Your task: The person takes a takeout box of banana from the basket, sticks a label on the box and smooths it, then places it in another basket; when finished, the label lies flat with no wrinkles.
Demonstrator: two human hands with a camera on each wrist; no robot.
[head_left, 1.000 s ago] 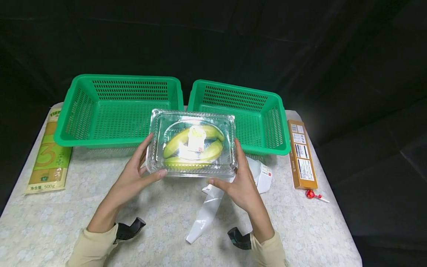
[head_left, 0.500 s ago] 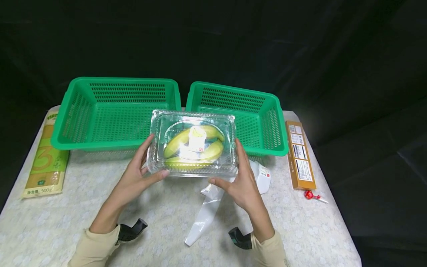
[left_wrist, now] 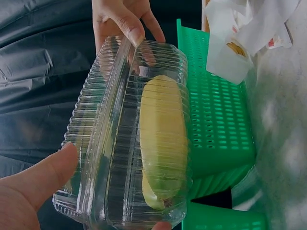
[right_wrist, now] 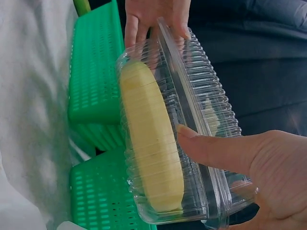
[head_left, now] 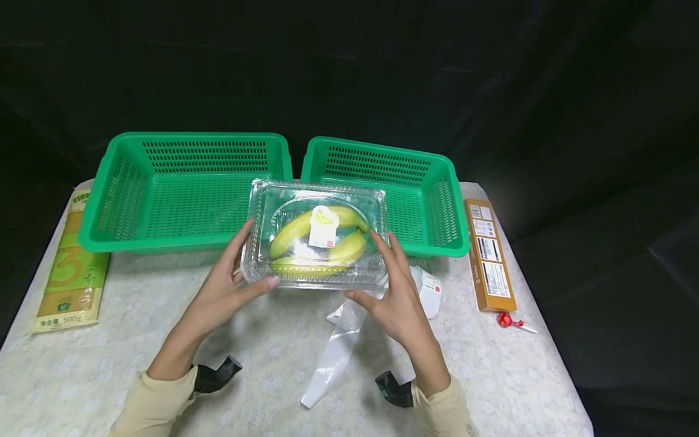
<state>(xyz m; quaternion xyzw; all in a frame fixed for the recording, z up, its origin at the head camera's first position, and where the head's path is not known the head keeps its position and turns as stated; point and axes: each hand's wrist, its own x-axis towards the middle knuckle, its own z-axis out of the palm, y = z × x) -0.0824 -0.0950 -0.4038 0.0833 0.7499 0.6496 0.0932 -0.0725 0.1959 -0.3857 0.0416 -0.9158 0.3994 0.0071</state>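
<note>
A clear plastic clamshell box (head_left: 262, 212) with yellow-green bananas (head_left: 295, 232) inside is held off the table between both hands. Its lid is closed and carries a white label (head_left: 323, 229). My left hand (head_left: 218, 294) grips the left side, the thumb at the front edge. On the right side my right hand (head_left: 398, 303) holds it, with one finger lying over the lid's right part and the thumb near the front edge. Both wrist views show the box's ribbed wall and rim, with a banana (left_wrist: 163, 134) close behind the plastic. The right thumb (right_wrist: 220, 148) presses near the rim.
Two green baskets, left (head_left: 185, 244) and right (head_left: 382, 149), stand behind the box. A yellow-green 500 g packet (head_left: 68, 264) lies at far left. White plastic film (head_left: 330, 367) lies below the right hand. An orange carton (head_left: 491, 261) and a red lollipop (head_left: 506, 319) lie at right.
A finger of my right hand has moved from the box's side onto its lid. The box stays nearly in place. The head view has shifted slightly, so the baskets appear lower and further left.
</note>
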